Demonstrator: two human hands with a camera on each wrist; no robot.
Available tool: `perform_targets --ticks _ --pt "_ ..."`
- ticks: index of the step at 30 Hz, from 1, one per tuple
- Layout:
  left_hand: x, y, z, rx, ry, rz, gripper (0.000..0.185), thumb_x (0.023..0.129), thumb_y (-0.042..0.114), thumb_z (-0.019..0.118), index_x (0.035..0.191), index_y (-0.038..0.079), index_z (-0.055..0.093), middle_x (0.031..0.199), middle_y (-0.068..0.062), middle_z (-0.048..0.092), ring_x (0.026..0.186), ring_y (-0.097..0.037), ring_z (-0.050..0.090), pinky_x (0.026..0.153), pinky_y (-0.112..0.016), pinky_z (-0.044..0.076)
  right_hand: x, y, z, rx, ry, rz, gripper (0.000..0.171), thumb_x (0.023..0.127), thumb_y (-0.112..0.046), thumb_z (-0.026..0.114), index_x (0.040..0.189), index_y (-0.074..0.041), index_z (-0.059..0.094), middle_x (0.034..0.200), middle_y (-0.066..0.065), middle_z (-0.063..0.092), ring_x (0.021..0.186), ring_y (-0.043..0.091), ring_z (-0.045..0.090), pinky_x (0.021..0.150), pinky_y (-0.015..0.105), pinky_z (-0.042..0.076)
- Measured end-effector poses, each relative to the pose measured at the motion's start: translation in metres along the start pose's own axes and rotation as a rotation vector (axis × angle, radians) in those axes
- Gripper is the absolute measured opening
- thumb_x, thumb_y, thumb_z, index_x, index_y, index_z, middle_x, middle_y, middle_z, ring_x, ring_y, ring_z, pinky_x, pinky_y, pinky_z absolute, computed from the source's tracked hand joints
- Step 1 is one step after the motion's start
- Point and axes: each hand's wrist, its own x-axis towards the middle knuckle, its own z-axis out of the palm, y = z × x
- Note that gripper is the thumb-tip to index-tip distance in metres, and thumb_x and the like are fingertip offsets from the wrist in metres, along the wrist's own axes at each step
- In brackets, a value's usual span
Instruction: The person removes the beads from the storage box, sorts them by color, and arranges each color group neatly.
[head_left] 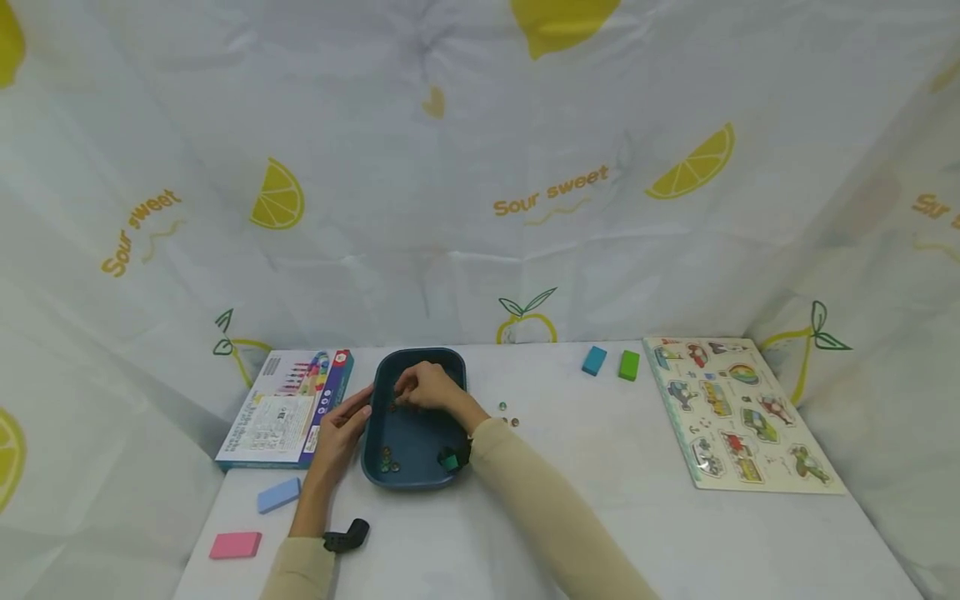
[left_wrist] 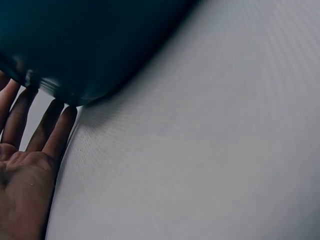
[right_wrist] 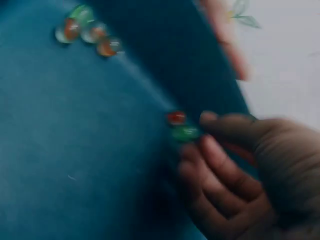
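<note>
A dark blue plastic bin (head_left: 420,450) stands on the table with several glass marbles (head_left: 388,461) near its front left corner. My left hand (head_left: 341,429) rests against the bin's left side; in the left wrist view its fingers (left_wrist: 62,127) are straight and touch the outer wall. Inside the bin, my right hand (head_left: 429,387) is by the left wall with bent fingers. In the right wrist view a red marble (right_wrist: 176,118) and a green marble (right_wrist: 185,133) lie right at its fingertips. Blur hides whether one is pinched.
A few more marbles (head_left: 503,407) lie right of the bin. A boxed set (head_left: 273,408) stands at its left, near a light blue block (head_left: 278,496) and a pink block (head_left: 236,545). Farther right are a blue block (head_left: 594,361), a green block (head_left: 629,365) and a picture puzzle board (head_left: 742,417).
</note>
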Motion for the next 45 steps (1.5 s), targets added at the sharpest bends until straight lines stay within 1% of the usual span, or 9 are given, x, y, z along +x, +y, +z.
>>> perform_targets --ticks 7,15,21,26,28,32,36,40,45 --pt "0.000 -0.002 -0.002 0.007 0.006 0.005 0.050 0.109 0.009 0.056 0.154 -0.009 0.045 0.133 0.020 0.073 0.126 0.002 0.068 0.106 -0.018 0.056 0.005 0.005 0.019 -0.035 0.044 0.036 0.015 0.089 -0.002 0.082 0.104 -0.004 0.081 0.089 0.013 0.081 0.055 0.007 0.061 0.050 0.018 0.051" --pt "0.001 -0.002 -0.002 0.015 0.006 0.008 0.049 0.109 0.009 0.056 0.154 -0.009 0.046 0.133 0.020 0.072 0.126 0.002 0.068 0.107 -0.018 0.056 0.008 0.004 0.016 -0.144 0.055 -0.016 0.010 0.090 -0.005 0.081 0.100 -0.005 0.081 0.091 0.010 0.080 0.066 0.006 0.063 0.058 0.015 0.051" --pt "0.002 -0.003 -0.001 0.003 0.015 0.012 0.049 0.109 0.008 0.057 0.153 -0.010 0.046 0.134 0.018 0.073 0.127 0.001 0.067 0.106 -0.018 0.056 -0.003 0.003 -0.024 -0.061 0.032 -0.055 0.018 0.095 -0.018 0.079 0.109 -0.006 0.080 0.089 0.008 0.078 0.058 0.007 0.062 0.054 0.020 0.053" --pt "0.002 -0.003 -0.001 -0.003 0.020 0.011 0.050 0.108 0.009 0.058 0.153 -0.010 0.046 0.136 0.016 0.072 0.128 0.002 0.067 0.106 -0.018 0.056 -0.038 0.022 -0.074 0.054 0.043 -0.084 0.024 0.099 -0.023 0.076 0.117 -0.007 0.077 0.096 0.019 0.076 0.073 0.037 0.070 0.060 0.043 0.061" --pt "0.002 -0.003 -0.001 -0.005 0.017 0.011 0.051 0.108 0.010 0.059 0.153 -0.010 0.046 0.137 0.016 0.072 0.128 0.002 0.067 0.106 -0.017 0.056 -0.054 0.035 -0.092 0.050 0.057 -0.076 0.023 0.099 -0.024 0.076 0.116 -0.010 0.077 0.097 0.019 0.075 0.078 0.042 0.070 0.061 0.046 0.062" --pt "0.000 -0.003 -0.002 0.003 0.012 0.018 0.051 0.108 0.010 0.058 0.154 -0.010 0.045 0.138 0.016 0.072 0.129 0.002 0.066 0.106 -0.018 0.056 -0.086 0.067 -0.114 -0.024 0.070 -0.028 0.020 0.097 -0.024 0.078 0.112 -0.011 0.078 0.094 0.008 0.074 0.070 0.028 0.066 0.057 0.032 0.058" --pt "-0.001 -0.003 -0.004 0.021 0.025 0.023 0.050 0.108 0.009 0.058 0.153 -0.009 0.047 0.136 0.018 0.072 0.127 0.002 0.067 0.105 -0.018 0.057 -0.107 0.099 -0.118 -0.088 0.051 0.009 0.016 0.096 -0.019 0.079 0.109 -0.010 0.079 0.093 0.003 0.075 0.068 0.010 0.058 0.057 0.022 0.050" --pt "-0.001 -0.003 -0.004 0.033 0.018 0.023 0.050 0.109 0.011 0.059 0.153 -0.008 0.047 0.136 0.018 0.071 0.128 0.002 0.066 0.106 -0.017 0.056 -0.117 0.119 -0.113 -0.113 0.044 0.032 0.013 0.094 -0.014 0.079 0.106 -0.010 0.081 0.089 0.001 0.074 0.072 0.009 0.055 0.063 0.020 0.047" --pt "0.001 -0.003 -0.001 0.036 0.009 0.021 0.050 0.109 0.013 0.058 0.154 -0.008 0.047 0.136 0.020 0.071 0.129 0.003 0.066 0.107 -0.018 0.056 -0.121 0.128 -0.109 -0.121 0.064 0.027 0.012 0.092 -0.012 0.080 0.104 -0.009 0.081 0.084 0.000 0.071 0.072 0.010 0.055 0.064 0.020 0.047"
